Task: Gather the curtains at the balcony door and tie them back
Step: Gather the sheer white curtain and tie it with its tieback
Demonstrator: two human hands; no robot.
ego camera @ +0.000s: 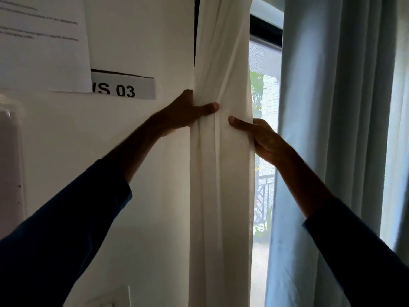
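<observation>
**Observer:** Hands first. Your left hand [188, 111] sits at centre frame, wrapped round the left edge of the gathered white sheer curtain [221, 173], thumb laid across the front folds and fingers hidden behind the cloth. It is closed on the fabric.

**Recorder:** And the right?

**Observer:** Your right hand [263, 138] is just right of centre, slightly lower. Its thumb presses on the front of the same bundle; the fingers curl round the right edge. So both hands clamp the sheer between them, the two thumbs near each other but apart.

**Recorder:** Where does the bundle lie?

**Observer:** It hangs as a narrow upright column through the middle of the frame, from top edge to bottom edge, pinched narrowest at your hands. It lies against the white wall [143, 151] on its left.

**Recorder:** Second curtain?

**Observer:** A pale blue-grey heavy pleated curtain [332, 107] fills the right of the frame, hanging loose, untouched. Between the two curtains a strip of glass [263, 89] shows greenery and a dark railing outside.

**Recorder:** Anything else?

**Observer:** Upper left: a printed white paper sheet [42, 41], text too blurred to read, overlapping a grey label reading "S 03" [126, 87]. Dark blue sleeves cover both your forearms.
</observation>
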